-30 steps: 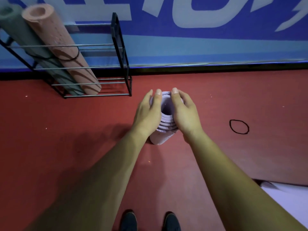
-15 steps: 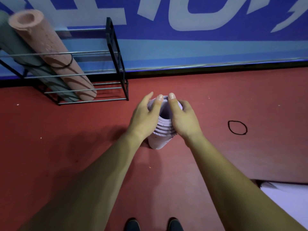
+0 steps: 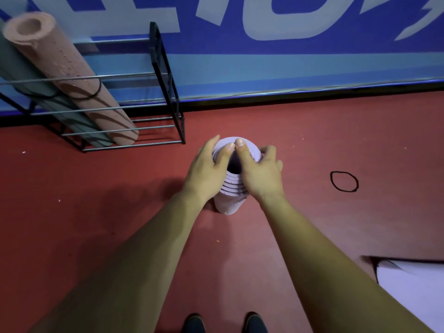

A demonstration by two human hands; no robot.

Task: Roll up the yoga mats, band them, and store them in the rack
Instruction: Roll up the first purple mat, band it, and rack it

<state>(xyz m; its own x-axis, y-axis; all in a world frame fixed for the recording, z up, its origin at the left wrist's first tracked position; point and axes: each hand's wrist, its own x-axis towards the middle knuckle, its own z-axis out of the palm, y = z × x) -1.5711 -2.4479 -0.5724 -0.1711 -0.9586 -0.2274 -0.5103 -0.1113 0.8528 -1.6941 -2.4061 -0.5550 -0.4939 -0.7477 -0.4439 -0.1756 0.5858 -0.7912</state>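
Lilac rolled yoga mat (image 3: 228,203) stands upright, its top grasped by left hand (image 3: 206,169) and right hand (image 3: 259,174). Black band (image 3: 331,180) lies at three o'clock.

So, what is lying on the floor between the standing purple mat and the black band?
Nothing: in the head view, only bare red floor separates the purple mat from the black band.

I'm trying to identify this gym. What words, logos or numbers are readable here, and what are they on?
Unreadable: the large white lettering on the blue wall banner is cropped by the frame's top edge, so only the letter bottoms show.
None visible: the pink mat, green mat, purple mat and rack show no text.
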